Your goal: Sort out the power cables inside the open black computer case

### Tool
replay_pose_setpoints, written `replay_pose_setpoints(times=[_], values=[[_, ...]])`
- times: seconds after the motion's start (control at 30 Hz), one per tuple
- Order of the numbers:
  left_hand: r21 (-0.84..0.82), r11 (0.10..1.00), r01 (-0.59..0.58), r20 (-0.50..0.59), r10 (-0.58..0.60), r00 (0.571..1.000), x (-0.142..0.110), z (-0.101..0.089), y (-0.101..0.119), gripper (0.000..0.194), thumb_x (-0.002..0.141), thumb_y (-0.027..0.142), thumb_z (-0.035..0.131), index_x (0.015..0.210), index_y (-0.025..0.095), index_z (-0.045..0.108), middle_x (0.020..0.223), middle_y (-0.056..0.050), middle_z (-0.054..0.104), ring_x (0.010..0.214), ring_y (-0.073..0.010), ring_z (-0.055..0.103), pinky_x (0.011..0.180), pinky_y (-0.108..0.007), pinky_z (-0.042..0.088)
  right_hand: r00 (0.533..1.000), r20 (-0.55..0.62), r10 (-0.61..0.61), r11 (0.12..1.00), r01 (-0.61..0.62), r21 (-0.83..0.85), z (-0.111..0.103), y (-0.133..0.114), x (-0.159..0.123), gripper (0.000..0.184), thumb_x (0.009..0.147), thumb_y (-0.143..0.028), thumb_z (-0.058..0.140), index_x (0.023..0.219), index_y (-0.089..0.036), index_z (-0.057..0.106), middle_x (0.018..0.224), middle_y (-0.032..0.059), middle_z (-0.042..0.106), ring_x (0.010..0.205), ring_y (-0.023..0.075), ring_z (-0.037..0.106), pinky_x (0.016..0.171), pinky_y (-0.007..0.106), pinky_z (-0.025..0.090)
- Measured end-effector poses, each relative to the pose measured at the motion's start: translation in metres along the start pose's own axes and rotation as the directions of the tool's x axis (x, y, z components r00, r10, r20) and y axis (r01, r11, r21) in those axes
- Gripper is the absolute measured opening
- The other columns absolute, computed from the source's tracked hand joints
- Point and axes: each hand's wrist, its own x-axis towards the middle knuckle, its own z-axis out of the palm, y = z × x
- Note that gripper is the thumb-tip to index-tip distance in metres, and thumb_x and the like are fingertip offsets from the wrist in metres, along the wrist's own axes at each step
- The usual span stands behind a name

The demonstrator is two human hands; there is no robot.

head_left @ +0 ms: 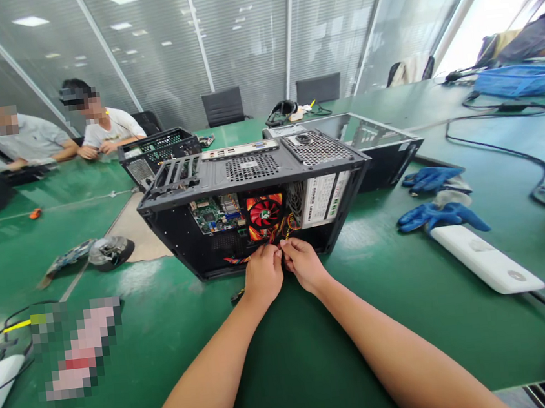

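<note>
A black computer case (250, 175) lies before me with its open side facing me. Inside are a green motherboard (211, 215), a red-bladed cooling fan (264, 213) and a power supply (323, 200) with a white label. My left hand (264, 271) is closed at the case's lower edge, with coloured wires (237, 260) beside its fingers. Touching or nearly touching it, my right hand (303, 262) is pinched just below a bundle of yellow and black cables (288, 227). The fingers hide most of what they hold, which looks like thin cables.
Blue gloves (442, 215) and a white power strip (487, 259) lie on the right. Behind stand another open case (389, 162) and a smaller black case (157, 152). A cap-like grey object (111, 252) is at left. Two people (106, 127) sit across the green table (170, 344).
</note>
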Motion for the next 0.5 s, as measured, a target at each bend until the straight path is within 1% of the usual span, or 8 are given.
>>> replay_pose_setpoints(times=[0.2, 0.37, 0.5], values=[[0.023, 0.999, -0.032, 0.002, 0.032, 0.999, -0.0029, -0.0014, 0.0032, 0.016, 0.094, 0.021, 0.044, 0.09, 0.019, 0.059, 0.089, -0.006, 0.062, 0.082, -0.0177, 0.061, 0.076, -0.029, 0.048, 1.0, -0.007, -0.012, 1.0, 0.012, -0.018, -0.0017, 0.0019, 0.0009, 0.044, 0.07, -0.051, 0.073, 0.058, -0.02, 0.044, 0.043, -0.0087, 0.038, 0.035, 0.004, 0.028, 0.036, 0.021, 0.018], [0.021, 0.999, -0.048, -0.01, 0.048, 0.999, -0.0044, -0.0025, 0.0023, 0.01, 0.093, 0.023, 0.049, 0.097, 0.019, 0.057, 0.094, -0.006, 0.064, 0.086, -0.0182, 0.062, 0.077, -0.028, 0.048, 1.0, -0.011, -0.007, 1.0, 0.007, 0.007, -0.0019, 0.0033, 0.001, 0.045, 0.068, -0.052, 0.074, 0.059, -0.02, 0.044, 0.041, -0.0098, 0.035, 0.035, 0.0042, 0.025, 0.036, 0.021, 0.017], [0.034, 0.998, -0.047, -0.003, 0.047, 0.999, -0.0039, -0.0039, 0.001, 0.009, 0.093, 0.024, 0.052, 0.094, 0.019, 0.058, 0.093, -0.005, 0.065, 0.086, -0.0177, 0.062, 0.077, -0.028, 0.048, 1.0, 0.001, -0.012, 1.0, 0.012, 0.016, -0.0018, 0.0042, 0.0012, 0.044, 0.069, -0.052, 0.074, 0.06, -0.021, 0.043, 0.04, -0.0101, 0.033, 0.035, 0.0049, 0.024, 0.037, 0.022, 0.016]])
